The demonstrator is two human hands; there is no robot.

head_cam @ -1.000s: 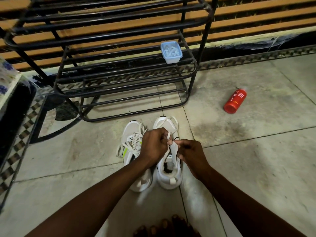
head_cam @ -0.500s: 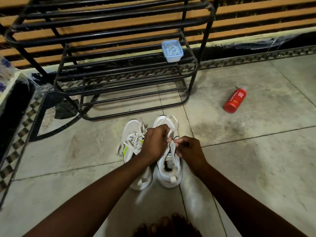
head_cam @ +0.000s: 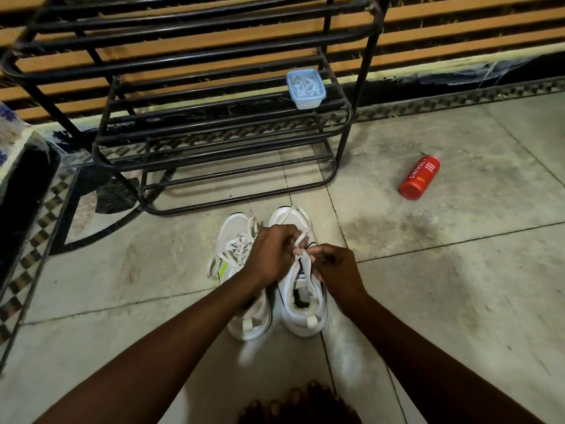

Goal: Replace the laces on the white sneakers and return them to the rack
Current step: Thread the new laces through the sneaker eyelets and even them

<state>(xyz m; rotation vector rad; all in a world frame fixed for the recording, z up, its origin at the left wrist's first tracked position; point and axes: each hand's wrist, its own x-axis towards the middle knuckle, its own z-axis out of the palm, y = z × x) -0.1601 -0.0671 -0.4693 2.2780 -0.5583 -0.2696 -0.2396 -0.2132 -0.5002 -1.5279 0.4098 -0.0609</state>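
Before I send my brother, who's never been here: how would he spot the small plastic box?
Find the black metal shoe rack by the slatted wall. The small plastic box sits at the right end of a middle shelf. Pale blue, it is the only item on the rack.

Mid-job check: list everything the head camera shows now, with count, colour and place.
laced sneaker: 1, white, floor, left of the pair
second sneaker: 1, white, floor, under both hands
lace: 1, white, at the second sneaker's tongue
rack: 1, black metal, behind the sneakers
container: 1, blue, lidded, on a rack shelf, right end
bottle: 1, red, lying on the floor, right
floor: pale tiles
left hand: 1, pinches the lace
right hand: 1, pinches the lace
toes: bottom edge
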